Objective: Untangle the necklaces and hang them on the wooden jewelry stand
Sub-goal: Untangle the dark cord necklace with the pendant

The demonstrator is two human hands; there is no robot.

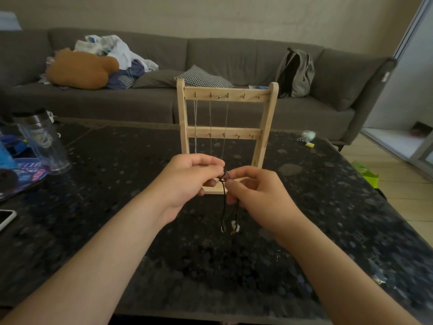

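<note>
A black cord necklace [223, 205] hangs in the air between the two hands, just in front of the base of the wooden jewelry stand [267, 123]. Its knotted top is pinched at the fingertips, and its strands drop to a few white and brown beads [234, 225] above the dark speckled table [117, 184]. The left hand [192, 177] curls its fingers and thumb round the cord's top. The right hand [255, 191] pinches the same cord just beside it and a little lower.

On the stand, thin silver chains [195, 113] hang from hooks on the top bar (a small clasp sits between two of them).

A clear bottle [44, 141] stands at the table's left, with a phone [5, 218] at the edge. Behind the table, a grey sofa [234, 55] holds a checked cushion [203, 78] and a backpack [296, 73].
</note>
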